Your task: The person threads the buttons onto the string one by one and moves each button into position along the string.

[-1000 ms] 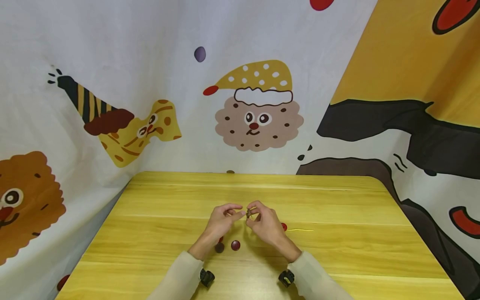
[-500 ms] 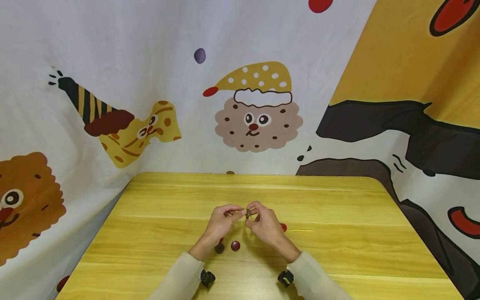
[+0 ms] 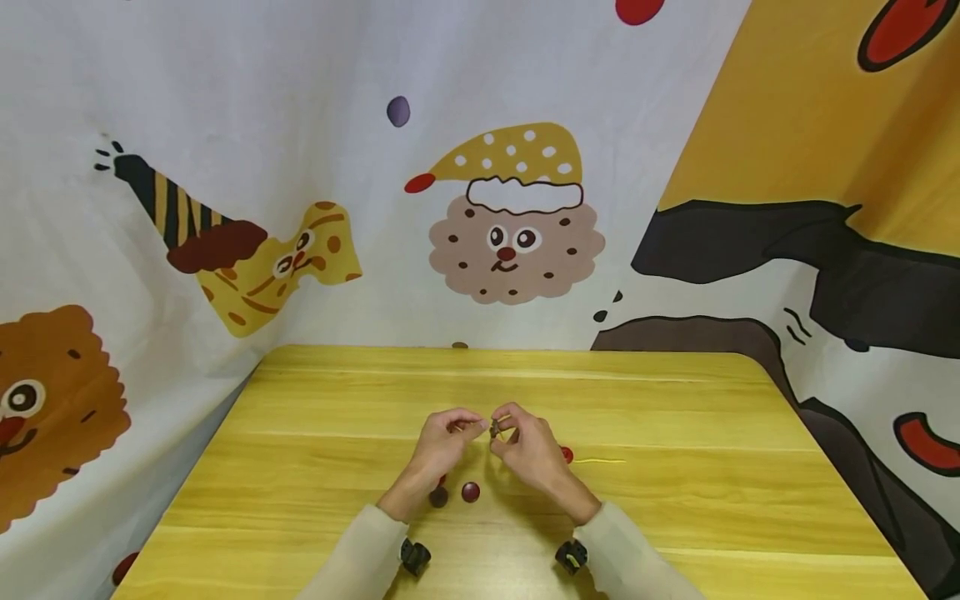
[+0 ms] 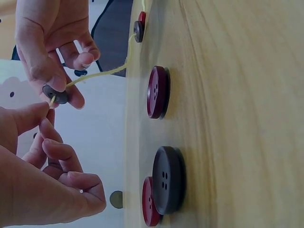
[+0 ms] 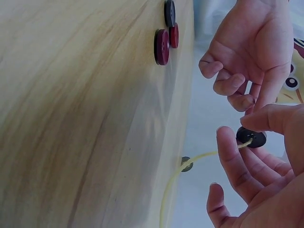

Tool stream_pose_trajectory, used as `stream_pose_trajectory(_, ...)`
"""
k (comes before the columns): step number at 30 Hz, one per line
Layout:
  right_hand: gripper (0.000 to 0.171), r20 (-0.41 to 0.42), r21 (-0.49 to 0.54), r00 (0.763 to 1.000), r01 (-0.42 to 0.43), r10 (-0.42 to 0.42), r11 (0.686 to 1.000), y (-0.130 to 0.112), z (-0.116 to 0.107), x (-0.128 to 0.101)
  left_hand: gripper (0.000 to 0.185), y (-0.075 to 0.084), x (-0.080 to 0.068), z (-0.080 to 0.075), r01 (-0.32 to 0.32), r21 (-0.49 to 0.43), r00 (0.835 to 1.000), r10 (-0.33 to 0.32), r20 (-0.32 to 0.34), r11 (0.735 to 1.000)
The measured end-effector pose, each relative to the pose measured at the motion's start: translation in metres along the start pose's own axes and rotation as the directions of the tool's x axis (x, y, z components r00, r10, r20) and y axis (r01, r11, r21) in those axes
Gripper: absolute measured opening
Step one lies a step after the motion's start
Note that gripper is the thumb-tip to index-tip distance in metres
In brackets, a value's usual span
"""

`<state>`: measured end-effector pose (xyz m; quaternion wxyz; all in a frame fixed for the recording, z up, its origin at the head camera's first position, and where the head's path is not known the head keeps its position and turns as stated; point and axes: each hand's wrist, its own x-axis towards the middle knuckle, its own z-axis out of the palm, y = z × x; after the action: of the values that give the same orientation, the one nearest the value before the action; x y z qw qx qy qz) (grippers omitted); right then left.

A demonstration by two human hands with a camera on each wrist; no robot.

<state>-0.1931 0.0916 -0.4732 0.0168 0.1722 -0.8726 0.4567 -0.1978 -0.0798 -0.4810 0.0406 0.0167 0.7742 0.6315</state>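
Hands meet above the middle of the yellow table [image 3: 315,433] in the head view. The right hand [image 3: 534,454] pinches a small dark button [image 3: 495,428]. The left hand [image 3: 438,446] pinches the yellow string [image 3: 600,460] tip just beside it. Three loose buttons [image 3: 470,492] lie near the left wrist. Lots of bare table lies far and to both sides.

From the left wrist, the string [image 4: 102,73] goes through the held button [image 4: 55,94], likely kept up high so the hole shows. A red button [image 4: 157,92] and a dark button [image 4: 167,180] lie flat below.

From the right wrist, right fingers [image 5: 232,161] press the button [image 5: 251,137], and the string [image 5: 190,168] hangs down to the table.
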Motion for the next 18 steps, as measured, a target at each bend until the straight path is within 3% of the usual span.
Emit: stream_pose_trajectory(18,0.030,0.013,0.002,1.000,-0.006,0.006,1.000,-0.0011,-0.0013,0.0003,0.017,0.0027,-0.0014,-0.0038,0.032,0.000,0.999,-0.032,0.011,0.999)
